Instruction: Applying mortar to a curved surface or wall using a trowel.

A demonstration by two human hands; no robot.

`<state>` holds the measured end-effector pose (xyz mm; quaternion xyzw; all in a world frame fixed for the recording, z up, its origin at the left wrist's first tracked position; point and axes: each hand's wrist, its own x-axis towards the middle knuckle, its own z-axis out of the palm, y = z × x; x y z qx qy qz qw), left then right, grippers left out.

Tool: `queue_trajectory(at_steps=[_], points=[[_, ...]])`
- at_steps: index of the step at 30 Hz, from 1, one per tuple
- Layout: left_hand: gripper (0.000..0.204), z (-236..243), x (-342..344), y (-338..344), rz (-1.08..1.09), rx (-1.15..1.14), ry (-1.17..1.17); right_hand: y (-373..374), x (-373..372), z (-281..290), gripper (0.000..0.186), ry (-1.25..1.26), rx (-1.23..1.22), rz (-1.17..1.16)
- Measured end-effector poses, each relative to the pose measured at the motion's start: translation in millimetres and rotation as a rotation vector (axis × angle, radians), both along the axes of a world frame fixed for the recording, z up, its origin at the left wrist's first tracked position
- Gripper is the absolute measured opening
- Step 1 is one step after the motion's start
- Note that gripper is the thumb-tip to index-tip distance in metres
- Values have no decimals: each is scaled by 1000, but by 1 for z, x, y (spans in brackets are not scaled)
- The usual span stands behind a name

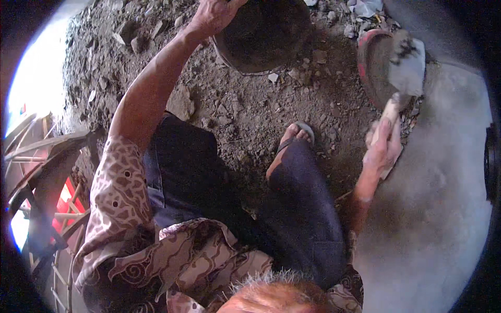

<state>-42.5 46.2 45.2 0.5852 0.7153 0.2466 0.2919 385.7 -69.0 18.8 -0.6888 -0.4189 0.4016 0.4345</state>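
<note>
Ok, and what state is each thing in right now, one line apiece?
Trowel: held, blade smeared with dark material
Right hand: closed around the trowel's handle
Left hand: at the dark container's rim, fingers partly out of frame
Dark container: open-topped, contents unclear
Red-rimmed bowl: partly hidden by the trowel
Sandal: worn

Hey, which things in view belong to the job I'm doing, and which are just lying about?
Apparently part of the job:
- trowel, gripped in your right hand
- red-rimmed basin, by the trowel's blade
- dark round tub, your left hand at its edge

Apparently just lying about:
- grey stone
- white chip
- pale plastic scrap
</note>
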Motion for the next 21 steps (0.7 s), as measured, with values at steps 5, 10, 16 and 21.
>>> queue_trajectory(at_steps=[5,10,16,21], points=[[39,-2,0,-3,-37,84,13,17,18,-8,60,-1067,73,186],[38,-4,0,-1,-57,56,-36,-2,-27,-2,48,-773,223,391],[38,-5,8,-5,-76,17,-9,54,-125,-29,35,-737,263,870],[36,-15,9,-10,-118,130,97,79,-172,-79,37,-890,28,891]])
